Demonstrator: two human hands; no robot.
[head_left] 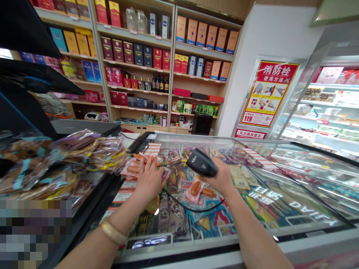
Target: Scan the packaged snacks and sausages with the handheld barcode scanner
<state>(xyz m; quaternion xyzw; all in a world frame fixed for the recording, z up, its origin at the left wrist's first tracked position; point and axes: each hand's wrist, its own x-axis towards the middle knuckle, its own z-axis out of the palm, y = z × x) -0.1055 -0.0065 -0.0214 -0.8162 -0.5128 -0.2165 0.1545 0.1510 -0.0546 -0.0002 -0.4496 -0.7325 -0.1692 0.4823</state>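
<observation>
Right hand: the right hand (223, 177) sits a little right of the picture's middle, its fingers wrapped around a black barcode scanner (201, 162) whose head points toward 10 o'clock.
Scanner cable: a black cord (193, 209) runs from under the right hand, sags toward 7 o'clock across the glass and curves back up toward the left hand.
Left hand: the left hand (149, 179) lies flat and spread wide, palm down, at 9 o'clock from the scanner, its fingertips on a clear sausage packet (131, 169).
Wrist: a gold bracelet (113, 232) circles the left wrist, at 7 o'clock from the hand.
Second packet: another sausage packet (196, 190) lies on the glass between the two hands, just below the scanner at 6 o'clock and touching the right hand's lower edge.
Surface: both packets rest on the sliding glass lid of a chest freezer (280, 198), with frozen goods visible beneath.
Left heap: a pile of wrapped snack packs (70, 157) is stacked at 9 o'clock from the left hand, near it.
Background: shelves of boxed goods (157, 56) stand at 12 o'clock, and a red poster (267, 93) hangs at 2 o'clock.
</observation>
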